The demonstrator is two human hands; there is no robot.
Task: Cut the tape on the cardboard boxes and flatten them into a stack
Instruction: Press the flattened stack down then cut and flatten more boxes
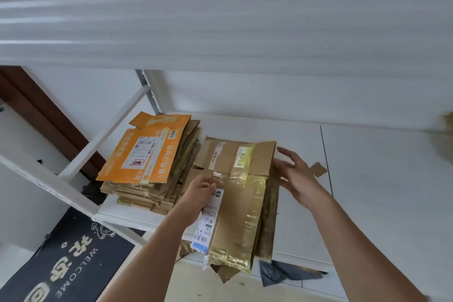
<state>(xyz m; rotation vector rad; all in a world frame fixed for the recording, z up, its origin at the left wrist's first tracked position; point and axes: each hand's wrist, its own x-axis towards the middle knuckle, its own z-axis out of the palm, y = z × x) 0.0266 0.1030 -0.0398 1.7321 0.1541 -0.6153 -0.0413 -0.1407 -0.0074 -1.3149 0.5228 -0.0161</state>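
Fingers of left hand (199,190) pinch the flattened box (241,200); right hand (293,174) fingers spread, steadying its edge — overhanging the shelf (367,179), the stack may slide off.

A white shelf (367,179) carries two piles of flattened cardboard. The left stack (152,179) sits at the shelf's left end, close to the front edge, topped by an orange printed box (147,149) lying flat. Just beside it to the right, the brown stack (240,203) lies with its near end hanging over the front edge. A small cardboard scrap (318,169) lies on the shelf right of that stack. A thin seam (326,154) runs front to back across the surface.
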